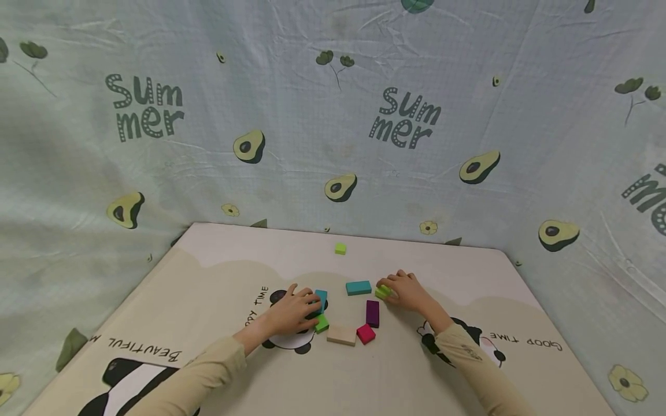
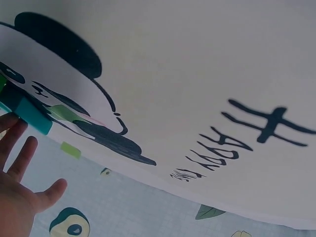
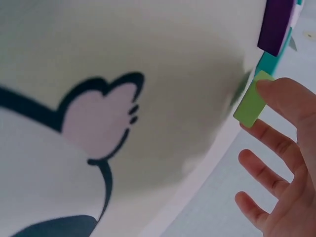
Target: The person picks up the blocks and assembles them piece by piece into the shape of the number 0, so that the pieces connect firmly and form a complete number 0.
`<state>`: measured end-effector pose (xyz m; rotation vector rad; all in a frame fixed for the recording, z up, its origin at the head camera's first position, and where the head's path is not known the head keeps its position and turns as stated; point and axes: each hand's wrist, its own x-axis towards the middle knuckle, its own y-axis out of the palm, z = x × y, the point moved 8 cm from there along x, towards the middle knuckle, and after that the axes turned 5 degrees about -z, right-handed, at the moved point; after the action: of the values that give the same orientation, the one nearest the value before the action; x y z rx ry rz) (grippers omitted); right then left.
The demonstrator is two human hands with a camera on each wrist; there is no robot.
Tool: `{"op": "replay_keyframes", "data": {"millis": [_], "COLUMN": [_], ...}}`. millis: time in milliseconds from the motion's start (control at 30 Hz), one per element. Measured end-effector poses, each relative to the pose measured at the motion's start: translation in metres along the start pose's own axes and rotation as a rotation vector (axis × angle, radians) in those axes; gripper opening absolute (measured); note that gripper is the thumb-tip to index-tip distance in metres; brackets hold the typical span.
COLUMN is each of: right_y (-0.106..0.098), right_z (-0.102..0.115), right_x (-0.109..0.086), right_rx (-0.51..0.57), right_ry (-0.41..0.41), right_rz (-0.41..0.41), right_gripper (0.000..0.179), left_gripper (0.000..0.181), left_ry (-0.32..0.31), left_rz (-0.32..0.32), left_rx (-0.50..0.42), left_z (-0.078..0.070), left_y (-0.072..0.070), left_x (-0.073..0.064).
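Left of the purple block (image 1: pixel 372 314), the left hand (image 1: pixel 291 312) touches a teal block (image 1: pixel 321 297); whether its grip clamps it I cannot tell, the thumb being out of the left wrist view. Beyond and right of the purple block, the right hand (image 1: pixel 408 290) pinches a lime block (image 1: pixel 383 292), its thumb-and-forefinger grip clearest from the right wrist, partly covered from the head.

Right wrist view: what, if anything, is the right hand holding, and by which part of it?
The right hand pinches a yellow-green block near its opposite ends, between thumb and index finger.
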<state>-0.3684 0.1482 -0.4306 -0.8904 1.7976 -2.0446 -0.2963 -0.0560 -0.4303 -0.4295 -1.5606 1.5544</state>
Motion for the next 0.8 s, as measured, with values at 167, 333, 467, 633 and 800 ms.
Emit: {"op": "replay_keyframes", "data": {"millis": [167,333,467,633,800], "right_y": [-0.003,-0.002,-0.002,0.003,0.0], "right_z": [0.003,0.008,0.013,0.013,0.019], "right_x": [0.0,0.002,0.003,0.003,0.005], "right_rx": [-0.004,-0.001,0.035,0.035,-0.004], "right_ry": [-0.015,-0.039,-0.09,-0.151,-0.12], "right_rz": [-0.003,0.006,-0.025,-0.069,-0.051], "right_gripper": [0.029,0.03,0.029,0.027,0.029], "left_gripper": [0.032,0.032,0.03,0.029,0.03], "left_ry": [0.0,0.0,0.005,0.008,0.001], "left_rz": [-0.004,-0.012,-0.016,-0.026,-0.014], "left_rx": [-0.001,0.007,0.02,0.015,0.014], "left_z": [-0.001,0.0,0.0,-0.001,0.0], "left_y": [-0.001,0.001,0.002,0.001,0.002], "left_x": [0.0,0.0,0.0,0.0,0.0]}}
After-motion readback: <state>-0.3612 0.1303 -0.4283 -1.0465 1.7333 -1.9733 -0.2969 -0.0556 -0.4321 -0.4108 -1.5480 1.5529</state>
